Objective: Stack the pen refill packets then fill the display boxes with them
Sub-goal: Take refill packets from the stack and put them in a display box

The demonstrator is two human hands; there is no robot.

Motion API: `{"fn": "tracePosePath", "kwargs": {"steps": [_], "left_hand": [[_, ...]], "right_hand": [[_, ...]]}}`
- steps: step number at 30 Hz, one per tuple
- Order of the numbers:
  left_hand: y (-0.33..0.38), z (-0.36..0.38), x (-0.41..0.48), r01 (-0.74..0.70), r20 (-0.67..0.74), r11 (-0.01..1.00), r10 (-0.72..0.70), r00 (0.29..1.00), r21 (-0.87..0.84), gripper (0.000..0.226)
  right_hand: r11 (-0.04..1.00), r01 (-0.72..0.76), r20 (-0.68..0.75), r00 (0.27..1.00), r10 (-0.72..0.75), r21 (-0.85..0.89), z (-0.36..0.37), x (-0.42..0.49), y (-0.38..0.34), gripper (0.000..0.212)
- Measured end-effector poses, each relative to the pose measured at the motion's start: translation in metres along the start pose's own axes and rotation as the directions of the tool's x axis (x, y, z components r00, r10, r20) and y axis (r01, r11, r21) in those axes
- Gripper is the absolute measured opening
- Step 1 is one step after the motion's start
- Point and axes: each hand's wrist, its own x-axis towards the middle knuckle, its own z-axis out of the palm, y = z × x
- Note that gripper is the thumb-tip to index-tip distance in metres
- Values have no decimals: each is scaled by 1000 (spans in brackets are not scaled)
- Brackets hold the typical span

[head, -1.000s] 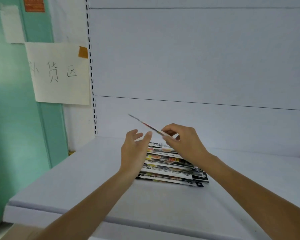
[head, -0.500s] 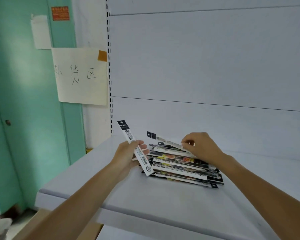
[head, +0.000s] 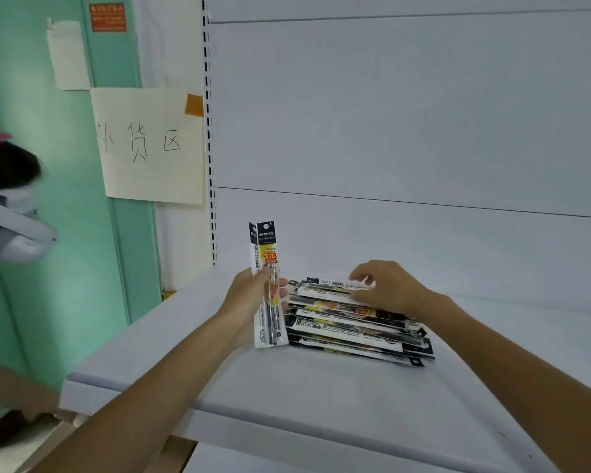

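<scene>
Upright now, packets (head: 266, 249) in left hand (head: 248, 297), right hand (head: 388, 290) pinching stack (head: 352, 331) top

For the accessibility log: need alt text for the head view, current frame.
A person's left hand holds pen refill packets upright beside a loose pile of packets on a white shelf, while the right hand pinches the top packet of the pile.

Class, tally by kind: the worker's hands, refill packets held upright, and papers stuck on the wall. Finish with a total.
Hands: 2, left hand, right hand
Packets held upright: 2
Wall papers: 3, handwritten sheet, blank white sheet, orange label
Total: 7
</scene>
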Motion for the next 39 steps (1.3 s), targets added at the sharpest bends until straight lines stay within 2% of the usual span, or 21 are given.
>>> {"fn": "tracePosePath", "kwargs": {"steps": [2,4,7,10,13,17,19,21,25,27,30,32,36,38,39], "left_hand": [[0,-2,-2,-3,22,999,2,1000,32,17],[-1,-2,-4,-3,39,999,1,999,48,13],[-2,2,-5,-7,67,999,4,998,41,12],[0,7,-6,45,120,999,-47,992,23,8],[1,10,-6,97,145,994,-103,984,51,16],[1,9,-4,135,138,990,-141,980,49,16],[1,9,-3,144,136,989,-146,980,28,14],[3,9,-1,147,146,989,-145,979,2,12],[5,11,2,94,185,993,-105,977,67,17],[6,15,4,16,178,991,-40,983,131,21],[9,27,3,-92,190,974,53,980,206,34],[10,37,2,-134,253,971,82,964,199,45],[12,51,-4,-102,340,993,76,937,59,50],[9,54,-5,-152,319,983,113,941,99,48],[10,54,-6,-184,277,976,147,950,113,45]], "right_hand": [[993,-118,68,990,120,-33,2,-1,16,45],[989,-145,84,986,147,-27,3,-3,20,47],[986,-65,36,997,71,-157,2,-6,12,35],[963,-10,-87,996,-14,-270,-2,-7,5,24],[985,-44,-213,977,7,-169,-9,-9,5,21],[995,-78,-168,984,67,-61,-5,-13,7,12],[991,-90,-146,984,104,102,-6,-14,7,5],[971,-82,-121,986,111,224,-8,-14,7,9],[978,-6,-285,956,66,208,-13,-15,-3,7],[931,39,-334,938,91,363,-21,-15,-19,7],[791,33,-205,972,118,611,-31,-14,-47,6],[777,36,-187,977,106,628,-30,-12,-61,8],[870,9,-326,929,175,493,-18,-9,-72,16],[921,-38,-374,907,195,387,-14,-11,-71,18],[913,-52,-356,910,211,406,-13,-13,-70,17]]}}
